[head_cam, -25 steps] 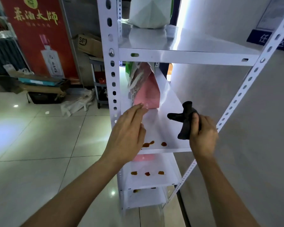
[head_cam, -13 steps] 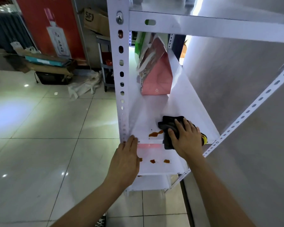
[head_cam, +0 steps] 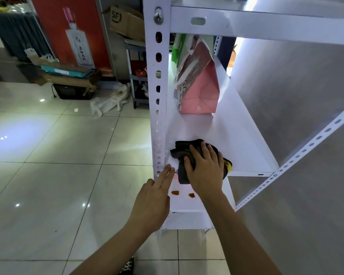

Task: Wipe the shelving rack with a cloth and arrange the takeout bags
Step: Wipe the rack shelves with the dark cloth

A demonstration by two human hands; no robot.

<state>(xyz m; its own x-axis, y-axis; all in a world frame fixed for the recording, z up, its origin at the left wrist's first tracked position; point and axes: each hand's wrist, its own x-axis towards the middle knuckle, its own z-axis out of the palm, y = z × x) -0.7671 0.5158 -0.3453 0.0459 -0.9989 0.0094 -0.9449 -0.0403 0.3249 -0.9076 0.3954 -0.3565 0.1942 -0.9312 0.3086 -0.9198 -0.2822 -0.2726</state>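
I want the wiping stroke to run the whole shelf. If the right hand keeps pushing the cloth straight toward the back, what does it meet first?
Probably the pink takeout bag, which stands further back on the same shelf as the right hand and dark cloth. Bare shelf lies between; depth is uncertain.

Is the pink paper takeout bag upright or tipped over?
Upright: the pink paper takeout bag stands on its flat base at the back of the white metal shelf.

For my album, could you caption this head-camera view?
Right hand presses a dark cloth onto the white shelf; pink takeout bag stands behind.
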